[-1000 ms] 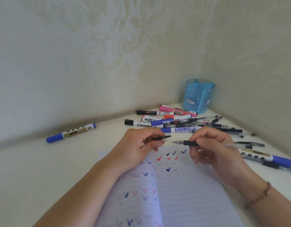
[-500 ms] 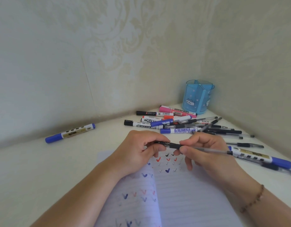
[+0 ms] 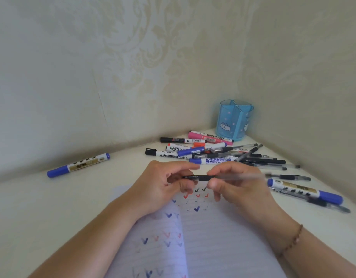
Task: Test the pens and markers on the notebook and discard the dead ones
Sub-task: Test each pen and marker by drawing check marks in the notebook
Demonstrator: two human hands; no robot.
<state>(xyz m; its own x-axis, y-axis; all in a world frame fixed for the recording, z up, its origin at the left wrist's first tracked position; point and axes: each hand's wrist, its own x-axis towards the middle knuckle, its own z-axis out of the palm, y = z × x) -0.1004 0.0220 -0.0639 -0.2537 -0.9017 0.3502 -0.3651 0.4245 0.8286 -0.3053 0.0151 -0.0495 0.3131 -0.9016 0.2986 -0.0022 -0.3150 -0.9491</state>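
Both hands meet above the top of an open lined notebook point(image 3: 223, 237) lying on a pale off-white table point(image 3: 42, 207). The left hand point(image 3: 163, 187) has its fingers and thumb curled, pinching the black cap end of a slim gel pen with a clear barrel and black grip point(image 3: 233, 176). The right hand point(image 3: 239, 187) pinches the same pen at its black grip section, thumb and forefinger closed round it, the remaining fingers loosely bent below. The pen lies roughly level between the two hands, its clear barrel running out to the right past the right hand. The notebook pages carry rows of small tick marks in blue, red and black. Beyond the hands, a loose pile of whiteboard markers and gel pens point(image 3: 213, 153) lies on the table, touching and overlapping one another, toward the corner of the cream patterned walls. A translucent blue pen holder with cartoon figures point(image 3: 233, 121) stands upright in that corner, just behind the pile. A blue-capped marker with a gold label point(image 3: 79, 165) lies alone at the left, well apart from the pile. A second marker of the same kind point(image 3: 305, 191) lies at the right, beside several gel pens.
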